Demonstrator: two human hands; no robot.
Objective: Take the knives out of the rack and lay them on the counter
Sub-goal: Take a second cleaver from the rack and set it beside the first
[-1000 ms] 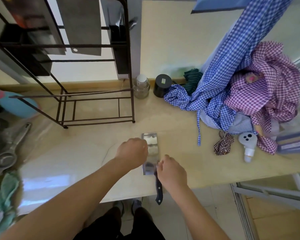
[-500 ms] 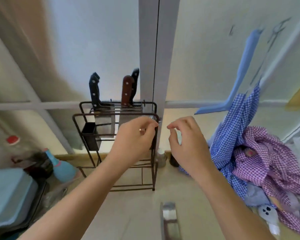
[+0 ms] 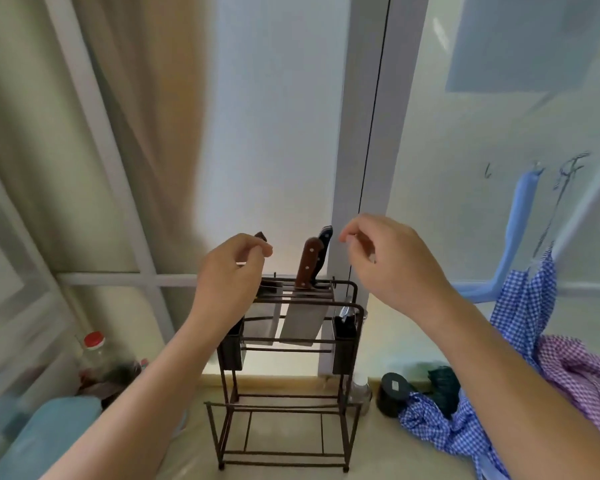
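Both hands hover above the rack (image 3: 284, 344), left hand (image 3: 227, 271) and right hand (image 3: 392, 261) empty with fingers loosely curled

Left hand (image 3: 229, 271) and right hand (image 3: 388, 265): both bare, without rings or gloves. Forearms uncovered to the frame edge; no sleeve, watch or bracelet visible

Two hands: left (image 3: 227, 275), right (image 3: 390, 263). One rack (image 3: 284, 375) below them. Three knives in it: one behind the left hand (image 3: 261, 236), a brown-handled one (image 3: 307, 263) and a dark-handled one (image 3: 323, 247) between the hands. One red-capped bottle (image 3: 96, 358) lower left, one black jar (image 3: 394, 393) lower right
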